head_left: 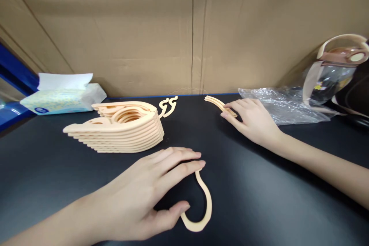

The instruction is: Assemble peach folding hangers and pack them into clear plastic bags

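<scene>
My left hand (pixel 152 192) lies low over the black tabletop (pixel 253 200). Its forefinger touches the upper tip of a cream plastic hanger hook (pixel 208 200), and the thumb is at the hook's other end. Farther back, my right hand (pixel 256 121) has thumb and fingers closed on several thin, curved cream plastic strips (pixel 216 102), which lie side by side. Their near ends are partly hidden by the fingers. Behind my left hand rises a neat stack of cream plastic folding hanger pieces (pixel 135 134). Two small S-shaped cream pieces (pixel 172 107) lie just beyond the stack.
A soft tissue pack (pixel 63 98) sits at the back left, one tissue sticking out. A crumpled clear plastic bag (pixel 276 103) spreads at the back right, near a drinking bottle (pixel 331 77) with a strap. Cardboard (pixel 129 27) walls off the table's rear edge.
</scene>
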`<action>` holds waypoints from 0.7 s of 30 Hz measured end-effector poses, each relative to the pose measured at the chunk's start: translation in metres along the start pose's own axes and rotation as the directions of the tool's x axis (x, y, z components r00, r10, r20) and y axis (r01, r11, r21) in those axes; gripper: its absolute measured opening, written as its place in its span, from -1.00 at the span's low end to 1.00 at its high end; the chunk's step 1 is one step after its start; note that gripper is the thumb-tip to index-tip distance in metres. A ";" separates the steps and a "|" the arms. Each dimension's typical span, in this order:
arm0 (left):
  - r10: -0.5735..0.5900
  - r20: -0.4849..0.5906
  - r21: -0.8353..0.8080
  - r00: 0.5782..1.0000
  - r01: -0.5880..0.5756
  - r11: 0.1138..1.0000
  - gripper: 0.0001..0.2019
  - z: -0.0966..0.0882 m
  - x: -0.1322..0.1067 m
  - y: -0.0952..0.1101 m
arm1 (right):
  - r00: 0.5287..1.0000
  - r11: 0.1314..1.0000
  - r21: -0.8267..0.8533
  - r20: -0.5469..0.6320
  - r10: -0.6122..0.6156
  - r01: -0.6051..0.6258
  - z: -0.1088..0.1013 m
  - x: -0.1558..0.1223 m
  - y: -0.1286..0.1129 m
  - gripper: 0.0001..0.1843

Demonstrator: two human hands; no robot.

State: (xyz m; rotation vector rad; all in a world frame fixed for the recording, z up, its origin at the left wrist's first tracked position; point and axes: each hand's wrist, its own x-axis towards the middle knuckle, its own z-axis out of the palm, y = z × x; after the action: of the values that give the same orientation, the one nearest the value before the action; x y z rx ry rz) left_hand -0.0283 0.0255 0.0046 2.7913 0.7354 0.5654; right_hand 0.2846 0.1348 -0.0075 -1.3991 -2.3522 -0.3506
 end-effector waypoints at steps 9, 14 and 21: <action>-0.018 0.020 0.011 1.000 0.017 1.000 -0.45 0.004 -0.002 -0.001 | 1.000 0.997 -0.076 0.010 0.008 -0.008 0.004 0.001 0.009 -0.72; -0.020 0.013 -0.015 1.000 0.021 1.000 -0.45 0.004 -0.001 -0.001 | 1.000 0.998 -0.063 0.021 0.016 -0.015 0.000 0.003 0.010 -0.76; -0.008 0.022 0.016 1.000 0.008 1.000 -0.50 -0.001 0.002 0.002 | 0.998 0.995 -0.091 0.052 0.032 -0.028 -0.004 0.001 0.012 -0.72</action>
State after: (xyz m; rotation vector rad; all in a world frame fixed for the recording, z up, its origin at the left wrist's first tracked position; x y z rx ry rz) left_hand -0.0263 0.0250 0.0062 2.8033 0.7500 0.5289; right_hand 0.2960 0.1399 -0.0032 -1.5010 -2.3821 -0.4207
